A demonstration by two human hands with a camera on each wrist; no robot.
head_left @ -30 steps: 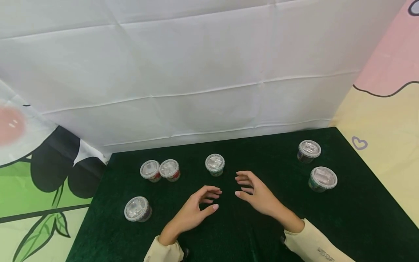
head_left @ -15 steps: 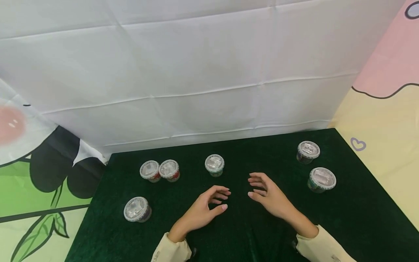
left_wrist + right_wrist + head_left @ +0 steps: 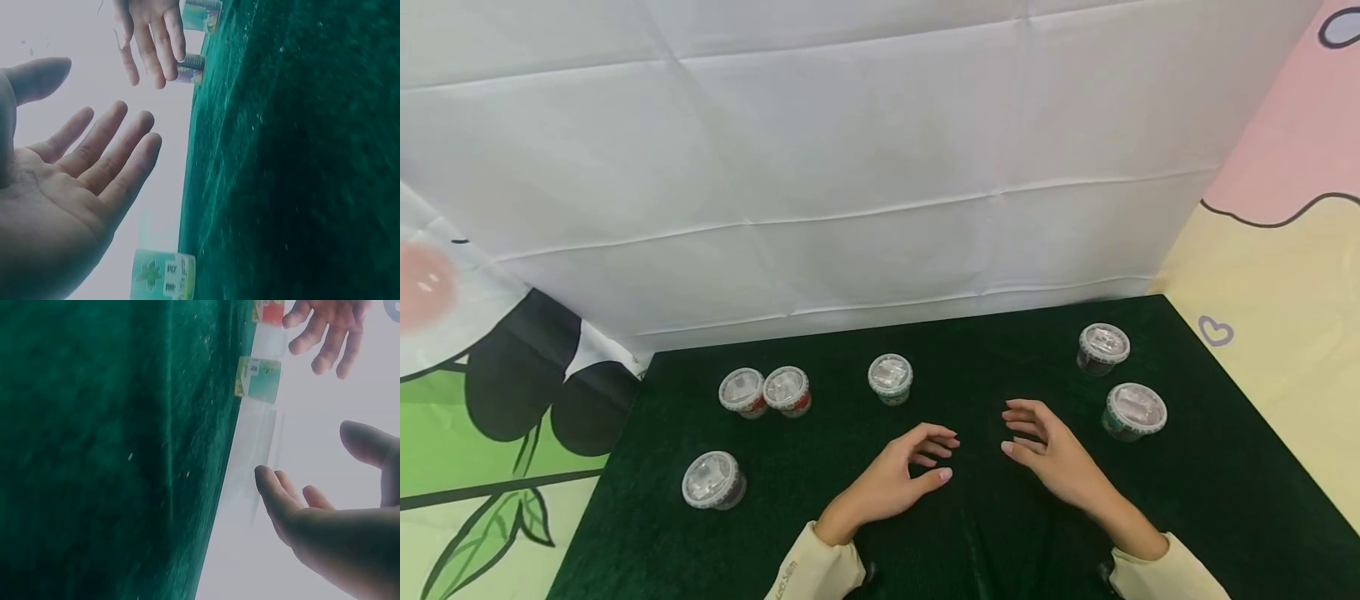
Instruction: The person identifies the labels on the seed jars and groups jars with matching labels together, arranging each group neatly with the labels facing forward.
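Observation:
Both hands hover over the dark green cloth, holding nothing. My left hand (image 3: 898, 475), fingers loosely bent and thumb apart, is just in front of a lidded tub with a green label (image 3: 891, 380). To its right, my right hand (image 3: 1056, 458) faces it with relaxed fingers, a gap between the two. Nearest to the right hand is another green-labelled tub (image 3: 1134, 412), with a dark tub (image 3: 1102, 348) behind it. The left wrist view shows the left palm (image 3: 56, 194) with spread fingers and a green tub (image 3: 162, 275) beyond. In the right wrist view the right hand (image 3: 337, 525) also has nothing in it.
Two red-labelled tubs (image 3: 742, 392) (image 3: 787, 391) stand side by side at the back left. A dark lidded tub (image 3: 714, 480) is nearer the front left. A white cloth wall (image 3: 850, 250) rises behind the green table (image 3: 647, 550), with printed cloths at both sides.
Both hands have moved to the right across the cloth, the right one a little farther, keeping their relaxed shape. The tubs stay where they were.

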